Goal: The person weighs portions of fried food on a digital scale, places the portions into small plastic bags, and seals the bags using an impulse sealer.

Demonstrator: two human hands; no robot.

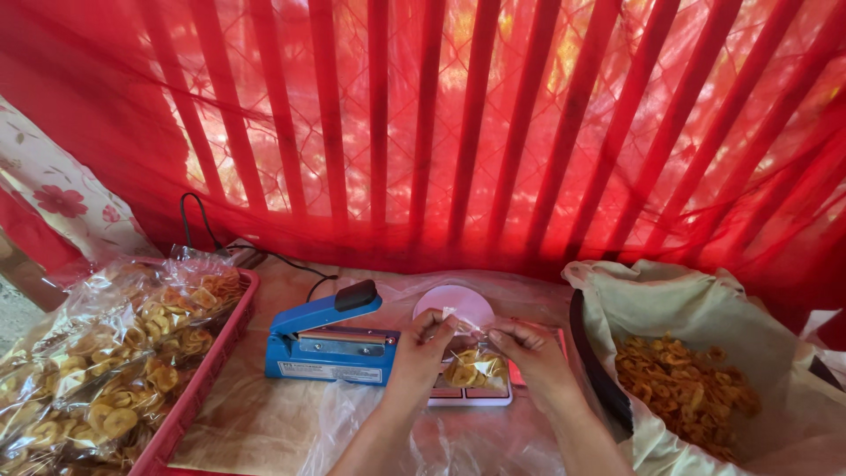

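Pinching the crinkled mouth of a small clear chip bag (474,363), the left hand (421,351) and right hand (533,353) have their fingers closed on thin plastic. The bag sits over a flat white scale (471,394), beside a blue heat sealer (328,339).

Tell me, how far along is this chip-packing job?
Done: filled clear packets of yellow chips lie piled in the red tray on the left. In hand: the left hand and right hand pinch the top of a small bag of chips over a scale, beside the blue heat sealer. Left: loose chips fill the sack on the right.
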